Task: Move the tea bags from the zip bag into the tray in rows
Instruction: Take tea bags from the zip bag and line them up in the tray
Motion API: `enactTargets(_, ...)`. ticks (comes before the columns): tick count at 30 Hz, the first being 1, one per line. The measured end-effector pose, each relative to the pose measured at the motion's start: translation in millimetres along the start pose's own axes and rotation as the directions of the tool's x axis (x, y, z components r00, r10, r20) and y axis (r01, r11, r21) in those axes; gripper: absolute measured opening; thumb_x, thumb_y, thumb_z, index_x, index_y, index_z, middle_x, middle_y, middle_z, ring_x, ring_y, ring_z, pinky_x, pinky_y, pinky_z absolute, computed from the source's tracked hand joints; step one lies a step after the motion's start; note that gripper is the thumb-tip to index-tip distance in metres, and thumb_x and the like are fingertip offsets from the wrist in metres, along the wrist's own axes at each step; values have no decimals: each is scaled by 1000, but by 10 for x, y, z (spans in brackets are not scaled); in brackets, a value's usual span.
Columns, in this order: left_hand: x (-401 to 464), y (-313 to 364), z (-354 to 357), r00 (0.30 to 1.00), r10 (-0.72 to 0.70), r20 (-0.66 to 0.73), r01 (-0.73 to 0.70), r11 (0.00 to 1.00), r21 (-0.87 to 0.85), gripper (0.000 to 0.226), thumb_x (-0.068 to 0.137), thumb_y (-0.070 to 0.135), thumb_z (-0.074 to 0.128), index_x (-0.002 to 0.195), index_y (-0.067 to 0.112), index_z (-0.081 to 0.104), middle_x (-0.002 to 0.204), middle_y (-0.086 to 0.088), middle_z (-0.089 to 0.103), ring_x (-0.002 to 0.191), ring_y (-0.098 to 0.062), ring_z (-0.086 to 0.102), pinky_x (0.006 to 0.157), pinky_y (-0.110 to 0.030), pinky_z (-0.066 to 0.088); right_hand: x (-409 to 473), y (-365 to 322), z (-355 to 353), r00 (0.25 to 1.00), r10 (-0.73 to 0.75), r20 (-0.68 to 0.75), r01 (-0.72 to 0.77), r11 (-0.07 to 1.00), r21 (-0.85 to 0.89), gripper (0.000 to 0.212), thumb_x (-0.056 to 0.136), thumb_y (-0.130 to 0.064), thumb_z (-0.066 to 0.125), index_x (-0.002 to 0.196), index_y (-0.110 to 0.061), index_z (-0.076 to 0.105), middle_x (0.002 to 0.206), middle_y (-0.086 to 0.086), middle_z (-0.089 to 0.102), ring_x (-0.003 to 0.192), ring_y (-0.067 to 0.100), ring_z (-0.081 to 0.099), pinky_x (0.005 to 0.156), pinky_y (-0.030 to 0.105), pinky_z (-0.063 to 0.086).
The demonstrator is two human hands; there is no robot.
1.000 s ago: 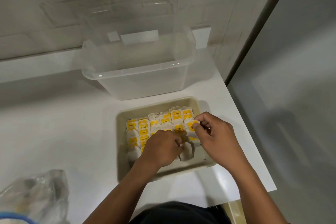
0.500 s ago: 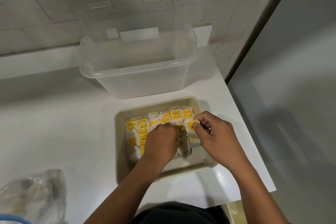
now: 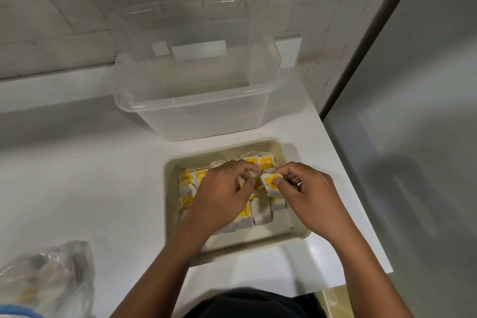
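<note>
Tea bags (image 3: pixel 260 214) fill most of the tray (image 3: pixel 296 233) in rows. Right hand (image 3: pixel 312 196) pinches one bag (image 3: pixel 271 183) at the right side; left hand (image 3: pixel 222 193) pinches something beside it, likely its string. Next: seat it in line, then reach the zip bag (image 3: pixel 49 279), near left.

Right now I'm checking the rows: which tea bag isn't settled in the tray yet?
The tea bag pinched by the right hand, over the tray's right side. It is lifted, its string loose toward the left hand; the others lie packed in rows.
</note>
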State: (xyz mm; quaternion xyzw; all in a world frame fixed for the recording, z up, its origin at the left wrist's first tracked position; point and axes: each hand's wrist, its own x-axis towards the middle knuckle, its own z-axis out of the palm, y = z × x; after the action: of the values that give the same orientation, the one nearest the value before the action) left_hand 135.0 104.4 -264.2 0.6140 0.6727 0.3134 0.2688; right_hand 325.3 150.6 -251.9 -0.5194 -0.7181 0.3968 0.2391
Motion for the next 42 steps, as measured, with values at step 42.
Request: enactTargets(42,74,187,580,986,-138,92,80,882,464,22,93,33,61,109,18,61,102,-5,61,91,-27,62,62,-31,38,79,60,-26,997,66,41,-70,993,99,16,93,-24,64,105,-33,70,94,-20,71,86,0,67,80,21,53)
